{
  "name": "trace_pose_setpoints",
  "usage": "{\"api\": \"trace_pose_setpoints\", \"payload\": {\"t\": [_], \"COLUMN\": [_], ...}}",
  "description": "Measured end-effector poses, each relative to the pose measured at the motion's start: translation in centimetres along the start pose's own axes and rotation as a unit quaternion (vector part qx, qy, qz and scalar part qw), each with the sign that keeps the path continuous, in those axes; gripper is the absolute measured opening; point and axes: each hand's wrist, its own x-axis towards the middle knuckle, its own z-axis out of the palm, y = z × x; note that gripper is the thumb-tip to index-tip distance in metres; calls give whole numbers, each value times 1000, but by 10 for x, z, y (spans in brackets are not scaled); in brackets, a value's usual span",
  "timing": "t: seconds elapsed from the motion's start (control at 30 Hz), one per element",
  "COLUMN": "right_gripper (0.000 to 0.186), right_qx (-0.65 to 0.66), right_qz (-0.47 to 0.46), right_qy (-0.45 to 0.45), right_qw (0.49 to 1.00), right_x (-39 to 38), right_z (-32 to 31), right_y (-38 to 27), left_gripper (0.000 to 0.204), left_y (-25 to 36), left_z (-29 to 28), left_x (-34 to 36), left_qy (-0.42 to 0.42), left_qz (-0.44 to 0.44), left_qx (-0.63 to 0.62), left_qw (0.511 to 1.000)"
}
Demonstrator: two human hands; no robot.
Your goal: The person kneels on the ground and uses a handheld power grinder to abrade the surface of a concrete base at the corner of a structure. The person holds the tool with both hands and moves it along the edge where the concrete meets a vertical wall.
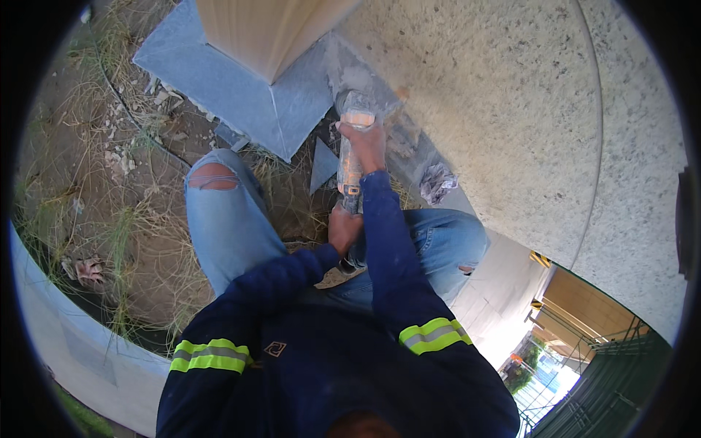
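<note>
The right hand (367, 144) grips the front of a yellow power grinder (350, 162); the left hand (342, 228) closes around its rear. The tool head meets the speckled concrete wall (511, 109) beside grey tiles (241, 95).

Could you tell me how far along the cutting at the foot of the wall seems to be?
Done: grey slab lies at the column base. In hand: right hand and left hand hold the angle grinder against the dusty wall foot. Left: cut length cannot be told.
</note>
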Motion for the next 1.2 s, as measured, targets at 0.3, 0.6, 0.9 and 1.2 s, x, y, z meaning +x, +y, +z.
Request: {"api": "trace_pose_setpoints", "payload": {"t": [0.3,0.6,0.9,1.2], "right_gripper": [59,71,69,53], "right_qx": [-21,77,5,-32], "right_qz": [-21,9,-17,-18], "right_qy": [62,-34,-15,18], "right_qw": [998,996,1000,999], "right_x": [33,9,21,16], "right_z": [1,7,11,12], "right_y": [18,-46,1,-19], "left_gripper": [33,34,33,33], "left_y": [12,8,31,11], "left_z": [5,-3,-1,1], "left_x": [21,29,6,22], "left_qy": [-38,-20,-9,8], "left_qz": [-21,-6,0,10], "left_qx": [-13,-56,-38,4], "left_qw": [999,998,999,1000]}}
